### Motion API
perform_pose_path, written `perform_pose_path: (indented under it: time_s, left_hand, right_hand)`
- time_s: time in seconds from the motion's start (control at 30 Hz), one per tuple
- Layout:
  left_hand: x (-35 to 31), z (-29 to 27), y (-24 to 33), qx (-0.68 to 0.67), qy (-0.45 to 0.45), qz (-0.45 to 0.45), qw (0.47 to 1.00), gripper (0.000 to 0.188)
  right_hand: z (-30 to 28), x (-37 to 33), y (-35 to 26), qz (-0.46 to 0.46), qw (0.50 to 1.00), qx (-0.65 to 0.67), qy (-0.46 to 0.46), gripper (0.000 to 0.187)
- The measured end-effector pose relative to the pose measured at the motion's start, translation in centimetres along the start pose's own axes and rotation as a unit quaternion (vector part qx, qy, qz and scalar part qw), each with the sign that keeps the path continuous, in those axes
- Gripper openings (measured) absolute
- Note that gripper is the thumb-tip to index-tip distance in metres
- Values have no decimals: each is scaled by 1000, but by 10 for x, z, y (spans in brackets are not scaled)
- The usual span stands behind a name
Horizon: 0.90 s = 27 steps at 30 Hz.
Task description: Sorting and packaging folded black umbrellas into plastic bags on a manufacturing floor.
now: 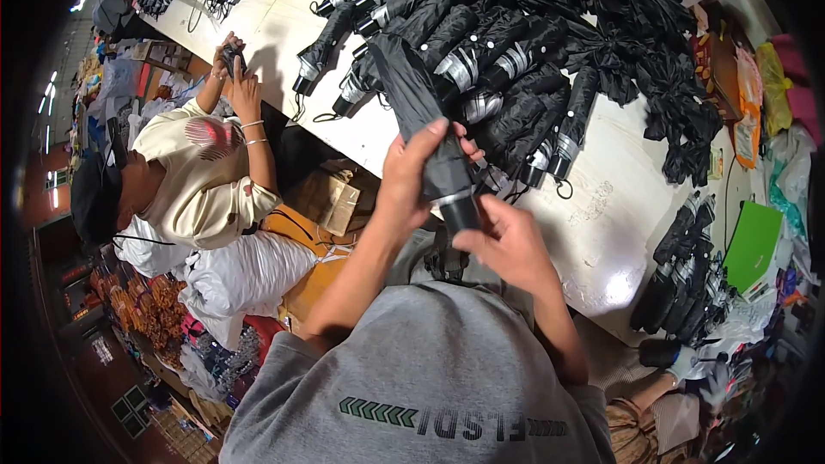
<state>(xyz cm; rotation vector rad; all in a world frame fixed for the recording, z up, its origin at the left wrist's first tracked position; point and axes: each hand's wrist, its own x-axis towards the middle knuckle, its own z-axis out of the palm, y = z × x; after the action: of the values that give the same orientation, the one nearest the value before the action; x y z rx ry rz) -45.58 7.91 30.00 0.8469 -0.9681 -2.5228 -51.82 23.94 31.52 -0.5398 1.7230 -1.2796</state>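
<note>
A black folding umbrella (412, 90) is held at a slant in front of my chest, its cloth loosely gathered and its dark handle toward me. My left hand (412, 167) wraps round the cloth just above the handle, thumb on top. At the handle end, my right hand (507, 241) closes with thumb and fingers round the handle. Beyond my hands, several more black umbrellas (447, 30) lie in a pile on the white table (593, 223), some with silvery shafts or linings showing and wrist loops at their handles.
At the left a co-worker (198, 155) in a cream shirt handles a small dark item. Bundled umbrellas (679, 275) and a green box (754, 245) stand at the right table edge. White sacks (245, 279) lie at my left. Another person's gloved hand (683, 363) shows lower right.
</note>
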Motion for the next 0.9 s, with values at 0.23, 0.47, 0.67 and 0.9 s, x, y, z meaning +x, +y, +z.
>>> perform_pose_path:
  time_s: [0.23,0.47,0.67,0.9]
  left_hand:
    - [-5,-4,-7,94,109,-11,989,60]
    - [69,-59,51,550,142,198,799,72]
    - [159,-164,107,819,121,288,481,58]
    - [191,-134,89,737,131,407,523,49]
  right_hand:
    - [20,6,11,-45,996,-28,74,25]
    - [12,19,39,-25,997,-73,22,33]
    - [7,29,50,-47,981,-190,-6,36]
    - [-12,48,49,-18,971,-240,17,35]
